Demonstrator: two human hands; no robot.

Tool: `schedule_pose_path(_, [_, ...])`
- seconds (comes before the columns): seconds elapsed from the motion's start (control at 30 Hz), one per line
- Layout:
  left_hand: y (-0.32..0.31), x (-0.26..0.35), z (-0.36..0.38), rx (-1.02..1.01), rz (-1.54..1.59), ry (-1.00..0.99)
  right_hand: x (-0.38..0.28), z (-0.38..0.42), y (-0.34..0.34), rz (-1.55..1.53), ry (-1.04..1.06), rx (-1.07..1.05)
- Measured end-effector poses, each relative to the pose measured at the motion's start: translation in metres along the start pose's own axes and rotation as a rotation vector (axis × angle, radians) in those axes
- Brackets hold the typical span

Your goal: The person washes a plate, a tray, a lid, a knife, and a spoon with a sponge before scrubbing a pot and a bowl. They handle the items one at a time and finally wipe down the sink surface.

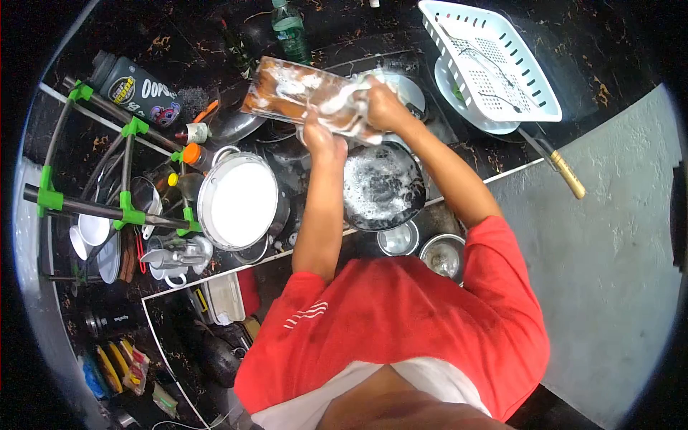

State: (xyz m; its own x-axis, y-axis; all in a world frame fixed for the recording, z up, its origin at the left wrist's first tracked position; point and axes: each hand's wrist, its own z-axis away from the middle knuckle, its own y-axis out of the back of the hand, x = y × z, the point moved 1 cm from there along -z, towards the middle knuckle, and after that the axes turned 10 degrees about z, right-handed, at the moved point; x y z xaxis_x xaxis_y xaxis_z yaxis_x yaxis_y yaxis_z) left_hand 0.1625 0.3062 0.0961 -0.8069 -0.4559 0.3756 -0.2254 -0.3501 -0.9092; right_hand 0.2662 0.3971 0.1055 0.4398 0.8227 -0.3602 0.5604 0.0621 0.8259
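Note:
A brown rectangular board [276,89], streaked with white foam, is held up over the counter. My left hand [320,136] grips its lower edge near the middle. On the board's right end, my right hand [383,106] is closed around something white and foamy that I cannot make out. Below the board sits a dark round pan [385,188] with suds in it. To the left of my left forearm stands a large pot [238,202] with a white round top. A green-tinted bottle [290,32] is just behind the board.
A white basket [541,89] rests on a bowl at the back right, beside a knife with a yellow handle [567,174]. A dish rack with green joints [132,129] stands left. Metal bowls [442,256] lie close to my body. A dark canister [136,89] is back left.

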Motion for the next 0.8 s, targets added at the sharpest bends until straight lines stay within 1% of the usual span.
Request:
schedule_pose_path(0.03, [0.003,-0.005,0.003,0.013,-0.045,-0.018,0.007,-0.006,-0.004,0.149,-0.142,0.012])
schedule_pose_path(0.07, [0.010,-0.011,0.000,-0.016,-0.062,0.028,0.011,-0.009,-0.010,0.151,-0.089,0.082])
schedule_pose_path(0.1, [0.017,-0.017,-0.002,-0.043,-0.075,0.072,0.004,-0.017,-0.010,0.153,-0.087,0.080])
schedule_pose_path(0.13, [0.021,-0.022,0.000,-0.055,-0.054,0.194,-0.007,-0.028,-0.011,0.083,0.045,0.093])
schedule_pose_path(0.17, [0.030,-0.035,-0.006,-0.074,-0.036,0.195,-0.018,-0.040,-0.012,0.014,0.176,0.106])
schedule_pose_path(0.2, [0.024,-0.038,0.003,-0.077,-0.069,0.178,-0.025,-0.051,-0.016,0.044,0.188,0.169])
schedule_pose_path(0.23, [0.020,-0.038,0.013,-0.075,-0.105,0.160,-0.041,-0.062,0.000,0.145,0.128,0.064])
schedule_pose_path(0.27, [0.027,-0.042,0.010,-0.075,-0.098,0.116,-0.040,-0.073,0.001,0.170,0.135,0.109])
schedule_pose_path(0.3, [0.030,-0.044,0.010,-0.071,-0.095,0.113,-0.039,-0.084,0.004,0.196,0.143,0.152])
schedule_pose_path(0.33, [0.033,-0.046,0.012,-0.104,-0.131,0.046,-0.041,-0.092,0.008,0.129,0.167,0.230])
schedule_pose_path(0.37, [0.036,-0.045,0.011,-0.138,-0.167,-0.023,-0.044,-0.092,0.006,0.129,0.171,0.227])
schedule_pose_path(0.43, [0.031,-0.035,0.008,-0.129,-0.144,-0.044,-0.052,-0.085,-0.004,-0.061,0.296,0.159])
schedule_pose_path(0.47, [0.030,-0.027,0.005,-0.114,-0.119,-0.026,-0.057,-0.075,-0.009,-0.045,0.323,0.151])
schedule_pose_path(0.5, [0.029,-0.020,0.004,-0.097,-0.095,-0.009,-0.060,-0.071,-0.002,-0.086,0.396,0.165])
schedule_pose_path(0.53, [0.027,-0.015,0.009,-0.137,-0.206,-0.019,-0.049,-0.079,0.001,0.038,0.332,0.159])
schedule_pose_path(0.57, [0.049,-0.025,-0.003,-0.155,-0.410,-0.152,-0.040,-0.090,0.002,0.158,0.260,0.153])
schedule_pose_path(0.6, [0.044,-0.026,0.007,-0.162,-0.370,-0.139,-0.038,-0.098,0.009,0.084,0.153,0.207])
schedule_pose_path(0.63, [0.032,-0.028,0.016,-0.176,-0.326,-0.130,-0.038,-0.103,0.007,0.078,0.164,0.276])
schedule_pose_path(0.67, [0.027,-0.034,0.017,0.065,-0.239,-0.082,-0.043,-0.100,-0.001,-0.023,0.242,0.289])
schedule_pose_path(0.7, [0.031,-0.030,0.007,0.059,-0.239,-0.088,-0.052,-0.092,-0.010,-0.126,0.319,0.305])
schedule_pose_path(0.73, [0.040,-0.024,-0.005,-0.013,-0.382,-0.139,-0.063,-0.082,-0.012,-0.124,0.243,0.188])
schedule_pose_path(0.77, [0.048,-0.021,-0.014,-0.080,-0.523,-0.190,-0.058,-0.082,-0.015,-0.207,0.256,0.131])
schedule_pose_path(0.8, [0.031,-0.011,-0.003,-0.055,-0.514,-0.149,-0.046,-0.089,-0.011,-0.095,0.164,0.147])
